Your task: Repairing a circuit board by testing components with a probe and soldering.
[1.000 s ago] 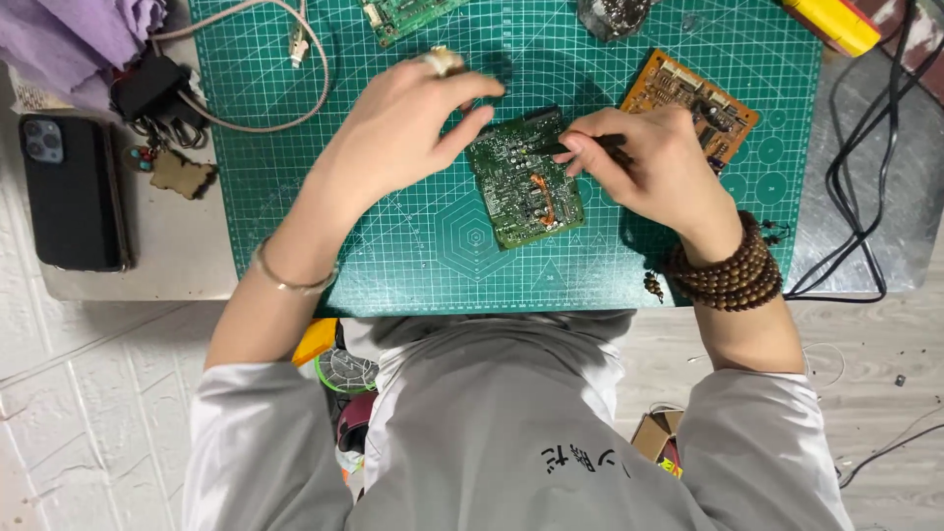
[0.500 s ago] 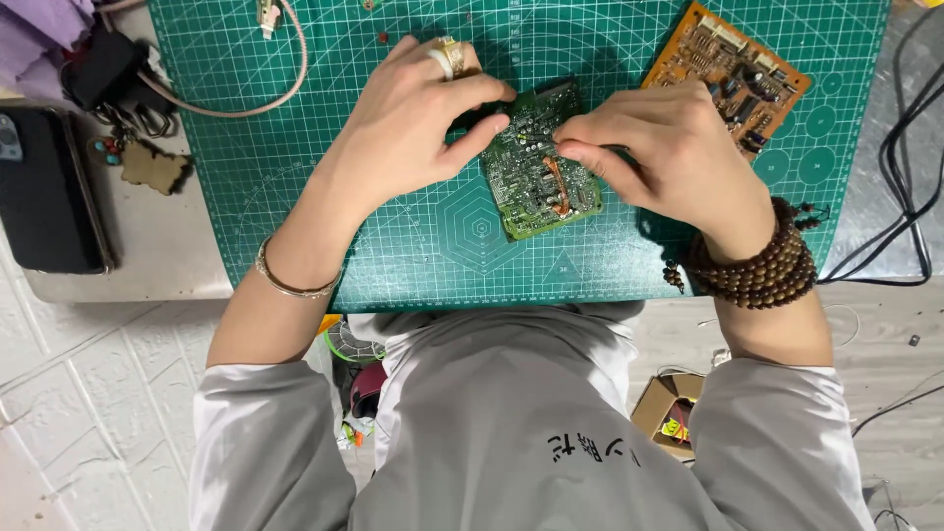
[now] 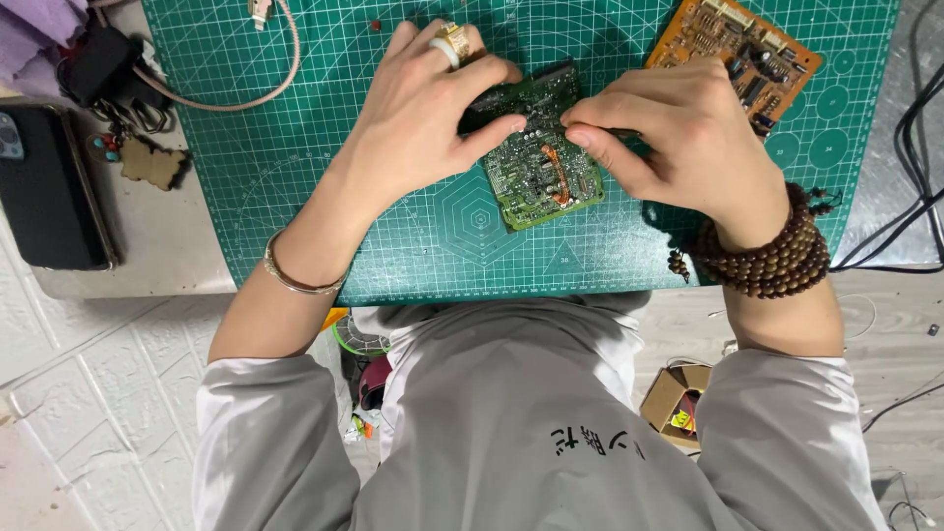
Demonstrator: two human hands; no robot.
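Observation:
A green circuit board (image 3: pixel 541 167) lies on the green cutting mat (image 3: pixel 295 197), solder side up, with a short orange wire across it. My left hand (image 3: pixel 423 108), with a ring on one finger, presses on the board's upper left edge and holds it. My right hand (image 3: pixel 669 128) pinches a thin dark tool (image 3: pixel 621 132) whose tip sits at the board's upper right edge. A wooden bead bracelet wraps my right wrist and a thin metal bangle my left.
An orange circuit board (image 3: pixel 737 49) lies at the mat's top right. A black phone (image 3: pixel 44 197), dark keys and a wooden tag (image 3: pixel 149 162) sit left of the mat. A beige cable (image 3: pixel 275 69) loops at top left. Black cables (image 3: pixel 914 147) run on the right. A small cardboard box (image 3: pixel 674 398) stands on the floor.
The view has shifted downward and closer to the hands. Both hands stay on the green board, with the fingers closing in on its upper edge.

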